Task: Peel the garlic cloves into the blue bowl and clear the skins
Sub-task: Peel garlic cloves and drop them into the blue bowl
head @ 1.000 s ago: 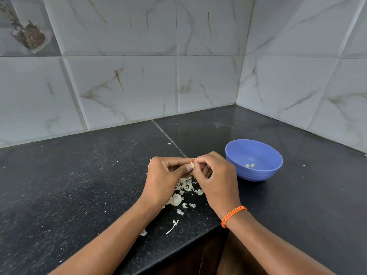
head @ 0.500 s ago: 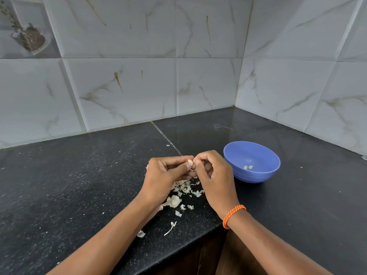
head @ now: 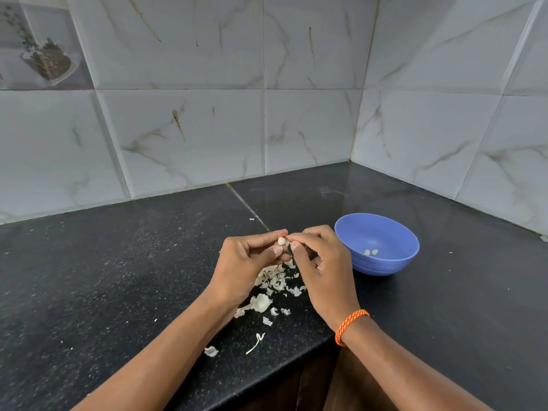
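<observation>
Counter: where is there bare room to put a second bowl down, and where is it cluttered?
Bare patches on the counter: the wide stretch left of the left hand, the strip between the hands and the wall, and right of the bowl. Crowded: the skins under and just before both hands, trailing to the front edge.

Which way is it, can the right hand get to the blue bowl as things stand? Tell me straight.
Probably yes. The blue bowl sits just to the right of the right hand, open side up, with only bare counter between them. But the hand is busy: with the left hand it pinches a garlic clove.
</observation>
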Tool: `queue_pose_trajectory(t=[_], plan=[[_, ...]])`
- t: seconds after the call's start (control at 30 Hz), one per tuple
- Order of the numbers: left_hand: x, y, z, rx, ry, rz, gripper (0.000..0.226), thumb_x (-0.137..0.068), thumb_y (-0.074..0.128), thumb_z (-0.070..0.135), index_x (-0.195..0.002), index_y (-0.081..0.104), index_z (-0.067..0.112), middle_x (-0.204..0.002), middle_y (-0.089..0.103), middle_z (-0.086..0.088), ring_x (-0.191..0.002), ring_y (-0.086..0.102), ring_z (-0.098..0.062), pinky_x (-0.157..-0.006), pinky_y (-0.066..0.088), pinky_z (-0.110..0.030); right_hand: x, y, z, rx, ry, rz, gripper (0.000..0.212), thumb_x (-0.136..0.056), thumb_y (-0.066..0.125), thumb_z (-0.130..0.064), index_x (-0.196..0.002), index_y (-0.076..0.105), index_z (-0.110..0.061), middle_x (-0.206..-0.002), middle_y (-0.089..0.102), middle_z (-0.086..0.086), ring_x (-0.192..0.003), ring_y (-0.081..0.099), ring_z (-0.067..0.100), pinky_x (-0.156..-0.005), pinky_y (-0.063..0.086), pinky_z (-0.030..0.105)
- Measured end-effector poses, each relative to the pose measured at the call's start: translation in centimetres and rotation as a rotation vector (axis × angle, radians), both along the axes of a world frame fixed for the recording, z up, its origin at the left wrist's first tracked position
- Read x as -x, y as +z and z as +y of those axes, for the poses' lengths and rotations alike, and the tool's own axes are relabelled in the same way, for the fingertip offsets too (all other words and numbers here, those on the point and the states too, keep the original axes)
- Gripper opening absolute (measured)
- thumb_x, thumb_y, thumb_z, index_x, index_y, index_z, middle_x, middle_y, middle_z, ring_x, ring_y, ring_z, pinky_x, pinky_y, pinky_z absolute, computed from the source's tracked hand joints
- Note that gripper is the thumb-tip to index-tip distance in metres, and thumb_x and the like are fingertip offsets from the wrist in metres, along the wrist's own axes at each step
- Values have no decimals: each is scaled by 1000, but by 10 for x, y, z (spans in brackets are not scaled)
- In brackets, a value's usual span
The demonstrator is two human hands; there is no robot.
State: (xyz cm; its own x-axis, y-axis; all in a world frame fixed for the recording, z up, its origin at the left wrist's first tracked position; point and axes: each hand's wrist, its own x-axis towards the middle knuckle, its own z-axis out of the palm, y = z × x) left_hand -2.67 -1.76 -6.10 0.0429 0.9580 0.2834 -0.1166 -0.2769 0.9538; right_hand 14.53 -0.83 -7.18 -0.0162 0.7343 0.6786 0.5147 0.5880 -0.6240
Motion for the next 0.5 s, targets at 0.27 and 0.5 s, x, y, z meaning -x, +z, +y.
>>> queue_pose_trajectory(t=[0.27,0.5], plan=[[-2,-4,3,-94,54,162,22,-103,71,5,-118,84,15,-100,83,-9,-92,81,-30,-91,67,-41,1,1,-3,-126,-51,-139,9,-101,73,-26,-110,74,-25,-106,61,-13,-83,62,7,-62,56,27],[-2,-10,4,-169,127,320,27,-107,67,8,-123,83,22,-99,79,-3,-94,78,-22,-93,65,-44,-3,-2,2,-82,74,-40,13,-100,73,-13,-110,79,-19,-100,76,-9,-83,74,6,-67,62,27]])
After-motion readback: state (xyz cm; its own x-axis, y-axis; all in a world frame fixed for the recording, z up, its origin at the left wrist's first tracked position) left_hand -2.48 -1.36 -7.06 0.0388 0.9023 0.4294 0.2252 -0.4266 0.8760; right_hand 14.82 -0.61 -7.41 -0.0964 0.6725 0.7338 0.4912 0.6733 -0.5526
